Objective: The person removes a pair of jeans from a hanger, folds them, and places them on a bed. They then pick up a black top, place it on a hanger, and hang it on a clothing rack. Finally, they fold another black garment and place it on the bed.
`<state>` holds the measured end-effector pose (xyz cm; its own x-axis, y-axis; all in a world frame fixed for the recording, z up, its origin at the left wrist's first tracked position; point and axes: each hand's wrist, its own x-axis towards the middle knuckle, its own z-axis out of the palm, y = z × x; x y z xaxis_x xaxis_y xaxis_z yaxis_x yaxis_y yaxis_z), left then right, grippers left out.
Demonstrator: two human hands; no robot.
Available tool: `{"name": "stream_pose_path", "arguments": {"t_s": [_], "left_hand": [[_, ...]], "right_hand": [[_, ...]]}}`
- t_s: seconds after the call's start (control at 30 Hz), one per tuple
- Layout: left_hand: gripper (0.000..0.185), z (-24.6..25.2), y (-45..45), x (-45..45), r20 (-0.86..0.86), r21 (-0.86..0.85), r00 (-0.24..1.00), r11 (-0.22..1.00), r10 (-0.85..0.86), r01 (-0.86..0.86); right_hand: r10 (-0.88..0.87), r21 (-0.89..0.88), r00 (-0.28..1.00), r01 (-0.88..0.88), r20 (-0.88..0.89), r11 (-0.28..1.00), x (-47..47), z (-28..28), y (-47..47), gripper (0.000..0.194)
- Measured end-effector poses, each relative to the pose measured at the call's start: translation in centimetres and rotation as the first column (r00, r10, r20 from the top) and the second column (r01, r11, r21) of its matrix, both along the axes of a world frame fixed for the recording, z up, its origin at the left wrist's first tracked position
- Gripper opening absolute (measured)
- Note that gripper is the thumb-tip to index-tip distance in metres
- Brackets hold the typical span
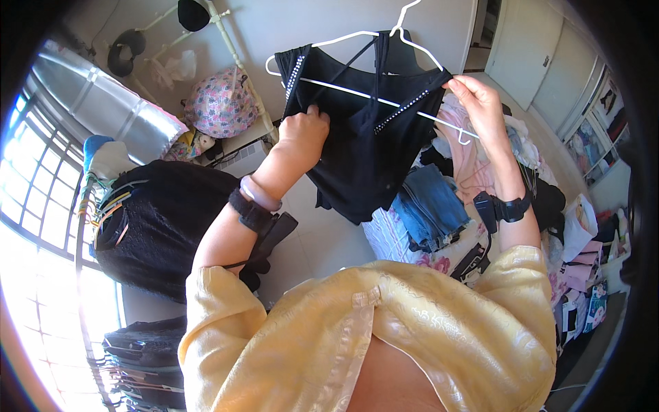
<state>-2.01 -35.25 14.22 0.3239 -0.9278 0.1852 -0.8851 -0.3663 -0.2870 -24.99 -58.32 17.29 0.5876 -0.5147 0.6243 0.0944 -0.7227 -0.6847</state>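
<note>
A black sleeveless top (355, 154) with rows of silvery studs along its neckline hangs on a white clothes hanger (340, 40) in front of me. My left hand (305, 131) grips the fabric at the chest, its fingers curled into the cloth. At the shoulder on the right, my right hand (476, 98) pinches the edge of the top between thumb and fingers. The hanger's hook points up at the top of the view. Its lower bar crosses the neck opening and its right end sticks out past the garment.
Folded blue jeans (432, 203) and a heap of clothes (466, 159) lie on the bed (378, 237) at right. Dark garments (170, 221) hang from a rail (80, 288) beside the barred window (36, 206). A pale rack (231, 49) holds a patterned bundle (221, 103).
</note>
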Motion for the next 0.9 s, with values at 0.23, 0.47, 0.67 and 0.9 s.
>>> {"name": "stream_pose_path", "arguments": {"t_s": [0.23, 0.47, 0.67, 0.9], "left_hand": [[0.037, 2.4, 2.1, -1.1, -0.212, -0.410, 0.793, 0.789, -0.571, 0.459], [0.074, -2.1, 3.4, -6.0, 0.406, 0.039, 0.729, 0.807, -0.552, 0.589], [0.024, -3.1, 2.5, -4.0, -0.181, -0.568, 0.847, 0.756, -0.499, 0.325], [0.057, 0.4, 2.6, -2.8, -0.210, -0.071, 0.968, 0.990, -0.137, 0.125]], "right_hand": [[0.031, -0.029, 0.999, -0.032, -0.012, 0.999, -0.1, 0.2, -0.3, 0.023], [0.002, 0.076, 0.990, 0.009, -0.143, 0.997, 0.4, 0.3, -0.1, 0.023], [0.014, -0.032, 0.999, -0.015, -0.040, 0.999, 0.2, 0.3, 0.5, 0.022], [0.120, -0.086, 0.990, -0.113, 0.079, 0.990, -0.7, 0.0, 0.8, 0.022]]}}
